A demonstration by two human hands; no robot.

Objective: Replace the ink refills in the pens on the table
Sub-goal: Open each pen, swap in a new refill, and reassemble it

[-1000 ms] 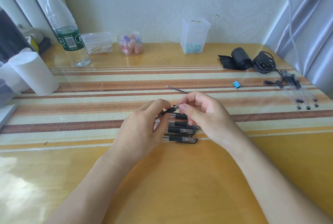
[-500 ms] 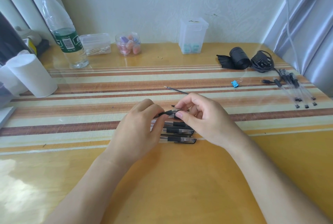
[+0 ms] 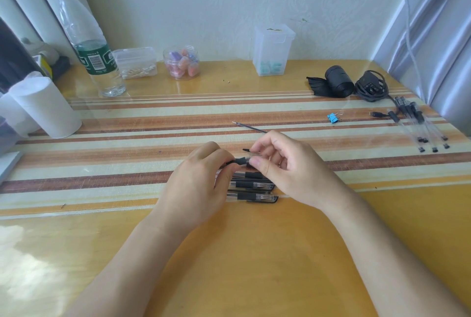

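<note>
My left hand (image 3: 196, 184) and my right hand (image 3: 288, 166) meet over the middle of the table, both gripping one black pen (image 3: 239, 162). The left fingers pinch its barrel; the right thumb and forefinger pinch its tip end. Beneath the hands lie several capped black pens (image 3: 252, 197) in a row. A loose thin ink refill (image 3: 251, 128) rests on the striped mat just beyond my right hand. Several clear-barrelled pens or refills (image 3: 420, 123) lie at the far right.
A water bottle (image 3: 89, 44), white paper roll (image 3: 48, 107), clear boxes (image 3: 272, 49) and a jar of coloured pieces (image 3: 182, 62) line the back. A black roll (image 3: 336, 82), coiled cable (image 3: 372, 86) and blue binder clip (image 3: 333, 118) sit right.
Both hands dropped slightly toward the row of pens while still working the same pen; the pen tilted flatter. Nothing else on the table moved.
</note>
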